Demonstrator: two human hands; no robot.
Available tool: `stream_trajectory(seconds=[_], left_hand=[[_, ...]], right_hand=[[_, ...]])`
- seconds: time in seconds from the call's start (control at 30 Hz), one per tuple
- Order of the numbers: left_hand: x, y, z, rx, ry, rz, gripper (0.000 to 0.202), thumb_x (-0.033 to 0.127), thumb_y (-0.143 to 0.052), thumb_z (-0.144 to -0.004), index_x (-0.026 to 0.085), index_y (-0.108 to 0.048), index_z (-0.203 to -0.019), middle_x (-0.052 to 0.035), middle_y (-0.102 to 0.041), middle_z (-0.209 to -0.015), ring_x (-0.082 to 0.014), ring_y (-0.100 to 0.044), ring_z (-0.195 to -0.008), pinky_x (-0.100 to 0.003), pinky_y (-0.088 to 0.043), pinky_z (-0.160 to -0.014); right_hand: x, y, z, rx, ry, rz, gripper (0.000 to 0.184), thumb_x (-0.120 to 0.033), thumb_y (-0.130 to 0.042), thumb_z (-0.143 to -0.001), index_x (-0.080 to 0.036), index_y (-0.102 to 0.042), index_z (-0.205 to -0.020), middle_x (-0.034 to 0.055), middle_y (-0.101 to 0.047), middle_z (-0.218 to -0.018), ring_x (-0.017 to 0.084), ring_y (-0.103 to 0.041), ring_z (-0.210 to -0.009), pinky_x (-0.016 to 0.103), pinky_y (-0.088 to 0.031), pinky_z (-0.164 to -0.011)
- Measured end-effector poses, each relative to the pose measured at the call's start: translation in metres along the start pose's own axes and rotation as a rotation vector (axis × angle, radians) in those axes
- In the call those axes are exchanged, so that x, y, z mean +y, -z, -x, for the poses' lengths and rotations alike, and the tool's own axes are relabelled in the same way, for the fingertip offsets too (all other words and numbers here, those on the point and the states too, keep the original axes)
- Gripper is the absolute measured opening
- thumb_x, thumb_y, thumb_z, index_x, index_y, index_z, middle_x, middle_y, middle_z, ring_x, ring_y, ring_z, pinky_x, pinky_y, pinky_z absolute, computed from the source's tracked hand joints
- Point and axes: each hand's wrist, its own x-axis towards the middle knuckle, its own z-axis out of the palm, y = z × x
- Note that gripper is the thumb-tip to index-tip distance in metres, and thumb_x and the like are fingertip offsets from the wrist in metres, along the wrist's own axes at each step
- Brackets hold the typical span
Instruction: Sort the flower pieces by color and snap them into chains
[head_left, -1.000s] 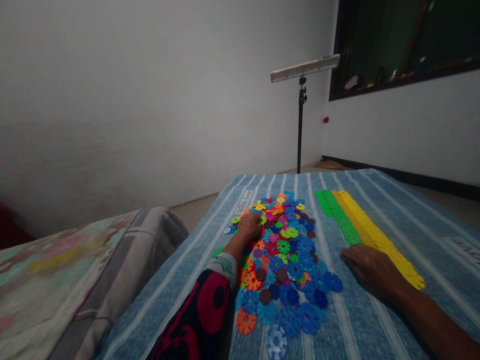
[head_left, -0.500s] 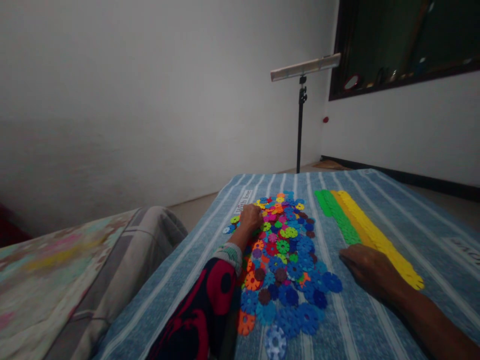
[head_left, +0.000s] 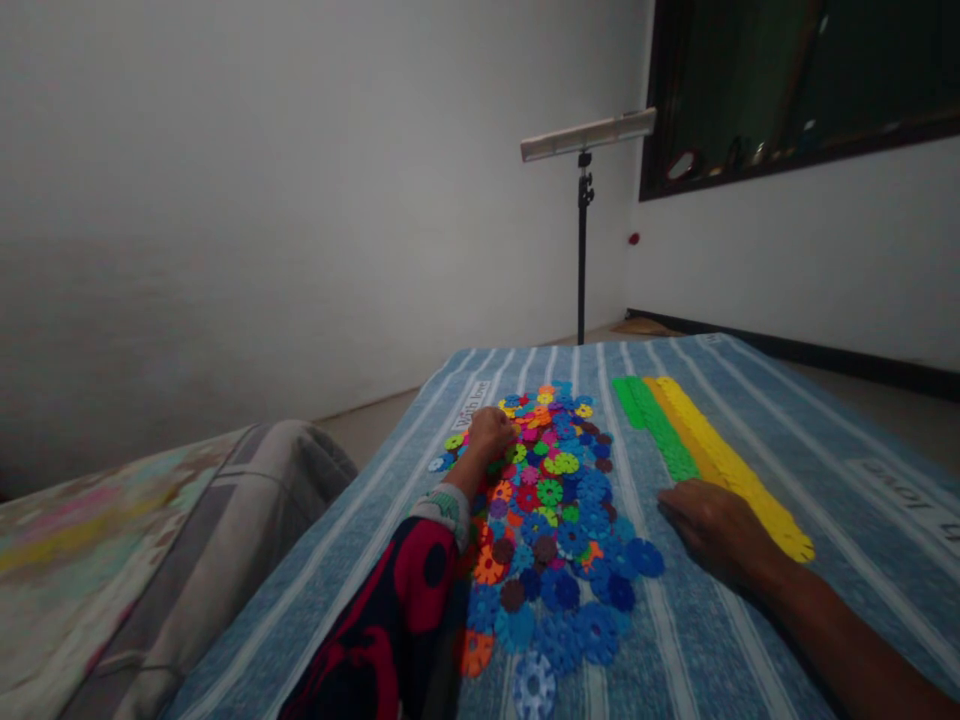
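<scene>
My left hand [head_left: 491, 435] is at the far left side of a heap of mixed-colour notched plastic discs [head_left: 559, 590]. Its fingers are curled down among the pieces, and whatever they pinch is hidden. To the right of the heap, overlapping discs lie in straight rows by colour: green [head_left: 664, 435], orange [head_left: 686, 435] and yellow [head_left: 739, 470]. Just below the near end of the green row, my right hand [head_left: 712, 525] rests with its fingers closed. The back of the hand faces me, so anything inside it cannot be seen.
A blue cloth with white stripes [head_left: 390, 560] covers the table. On the left stands a surface draped in patterned and grey fabric [head_left: 187, 560]. Behind the table are a lamp on a black stand [head_left: 581, 250], a pale wall [head_left: 300, 200] and a dark window [head_left: 795, 90].
The view has turned slightly right, so everything sits a little further left. Both hands keep nearly the same places beside the heap and the green row.
</scene>
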Motion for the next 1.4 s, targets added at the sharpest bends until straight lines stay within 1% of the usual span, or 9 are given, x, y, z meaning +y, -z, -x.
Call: stream_trajectory(seconds=[0.07, 0.2, 0.3, 0.43, 0.67, 0.97, 1.1, 1.27, 1.4], left_hand=[[0.007, 0.004, 0.006, 0.019, -0.045, 0.009, 0.013, 0.014, -0.061, -0.076, 0.015, -0.073, -0.079, -0.0104, -0.075, -0.098, -0.0243, -0.066, -0.104, -0.033, -0.049, -0.095], [0.03, 0.003, 0.028, 0.039, -0.198, 0.073, 0.013, 0.016, -0.06, -0.079, 0.018, -0.073, -0.077, -0.0082, -0.068, -0.127, -0.0235, -0.055, -0.128, -0.035, -0.039, -0.112], [0.052, -0.008, 0.056, 0.02, -0.418, 0.179, 0.012, 0.018, -0.061, -0.079, 0.019, -0.073, -0.075, -0.0064, -0.066, -0.131, -0.027, -0.053, -0.13, -0.043, -0.039, -0.114], [0.083, -0.029, 0.091, -0.048, -0.571, 0.258, 0.007, 0.018, -0.066, -0.078, 0.02, -0.072, -0.075, -0.0069, -0.063, -0.137, -0.0282, -0.05, -0.134, -0.048, -0.036, -0.116], [0.108, -0.047, 0.111, -0.09, -0.633, 0.307, 0.01, 0.016, -0.065, -0.078, 0.021, -0.073, -0.078, -0.0076, -0.066, -0.132, -0.0267, -0.052, -0.131, -0.049, -0.034, -0.117], [0.11, -0.063, 0.116, -0.039, -0.656, 0.342, 0.01, 0.016, -0.063, -0.081, 0.02, -0.071, -0.078, -0.0087, -0.067, -0.127, -0.0264, -0.053, -0.129, -0.046, -0.037, -0.115], [0.106, -0.056, 0.115, -0.024, -0.689, 0.336, 0.01, 0.02, -0.064, -0.082, 0.019, -0.073, -0.084, -0.0097, -0.067, -0.127, -0.0278, -0.053, -0.129, -0.048, -0.037, -0.116], [0.08, -0.035, 0.102, 0.053, -0.563, 0.29, 0.015, 0.02, -0.06, -0.083, 0.02, -0.074, -0.088, -0.0092, -0.068, -0.126, -0.0274, -0.056, -0.124, -0.046, -0.04, -0.113], [0.049, -0.021, 0.091, 0.098, -0.427, 0.255, 0.016, 0.021, -0.058, -0.083, 0.02, -0.074, -0.084, -0.0081, -0.07, -0.123, -0.0266, -0.058, -0.122, -0.043, -0.044, -0.109]], right_hand=[[-0.002, 0.004, -0.004, 0.015, -0.004, -0.005, 0.031, -0.013, -0.042, -0.095, -0.019, -0.066, -0.077, 0.005, -0.064, -0.07, 0.017, -0.058, -0.068, 0.028, -0.037, -0.066], [-0.005, 0.008, -0.011, 0.025, -0.037, -0.076, 0.028, -0.017, -0.044, -0.096, -0.019, -0.068, -0.083, 0.0057, -0.067, -0.073, 0.018, -0.061, -0.071, 0.028, -0.041, -0.068], [-0.01, 0.003, -0.014, 0.109, -0.111, -0.201, 0.022, -0.025, -0.049, -0.097, -0.019, -0.069, -0.1, 0.009, -0.073, -0.085, 0.021, -0.066, -0.08, 0.031, -0.048, -0.073], [-0.018, -0.003, -0.017, 0.228, -0.184, -0.4, 0.024, -0.03, -0.056, -0.094, -0.02, -0.068, -0.113, 0.011, -0.076, -0.098, 0.022, -0.071, -0.086, 0.035, -0.055, -0.078], [-0.02, 0.005, -0.024, 0.233, -0.16, -0.522, 0.022, -0.023, -0.051, -0.094, -0.022, -0.073, -0.095, 0.0076, -0.077, -0.089, 0.02, -0.071, -0.082, 0.032, -0.056, -0.076], [-0.013, 0.007, -0.025, 0.167, -0.147, -0.544, 0.021, -0.02, -0.051, -0.092, -0.021, -0.071, -0.088, 0.0054, -0.073, -0.082, 0.018, -0.068, -0.076, 0.03, -0.052, -0.072], [0.01, 0.019, -0.02, 0.084, -0.129, -0.459, 0.018, -0.016, -0.05, -0.091, -0.02, -0.066, -0.083, 0.005, -0.068, -0.081, 0.018, -0.064, -0.08, 0.029, -0.05, -0.075], [0.064, 0.039, 0.0, -0.017, -0.201, -0.28, 0.021, -0.013, -0.048, -0.09, -0.018, -0.064, -0.077, 0.0079, -0.068, -0.088, 0.019, -0.062, -0.086, 0.031, -0.048, -0.081], [0.085, 0.042, 0.011, -0.122, -0.244, -0.194, 0.021, -0.011, -0.05, -0.087, -0.017, -0.067, -0.075, 0.0071, -0.068, -0.085, 0.018, -0.062, -0.084, 0.028, -0.046, -0.078]])
